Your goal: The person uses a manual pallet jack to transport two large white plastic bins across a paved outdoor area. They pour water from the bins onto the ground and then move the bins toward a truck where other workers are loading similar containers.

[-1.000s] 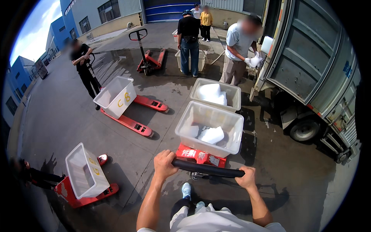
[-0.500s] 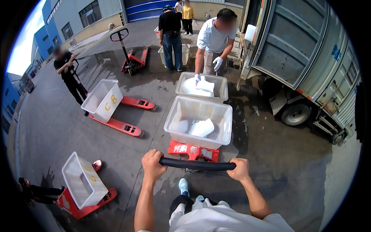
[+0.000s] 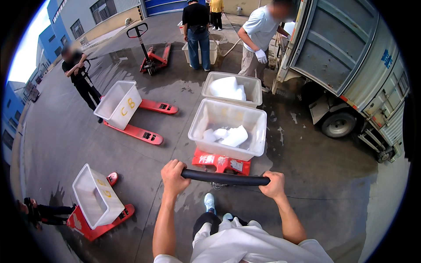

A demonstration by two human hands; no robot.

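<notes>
Both of my hands grip the black handle bar of a red pallet jack. My left hand is wrapped round its left end, my right hand round its right end. On the jack ahead of me rides a whitish plastic tub with several white blocks at its bottom. Directly behind it stands a second tub, where larger white blocks are piled. The jack's forks are hidden under the tubs.
A truck stands at the right, a gloved worker beside it. On the left, two red pallet jacks carry tubs, with people at them. Farther off are another jack and a person in black. The ground has wet patches.
The gloved worker has straightened and turned toward the truck, taking a hand off the far tub's blocks. The white blocks in both tubs look rearranged. My hands stay on the handle bar.
</notes>
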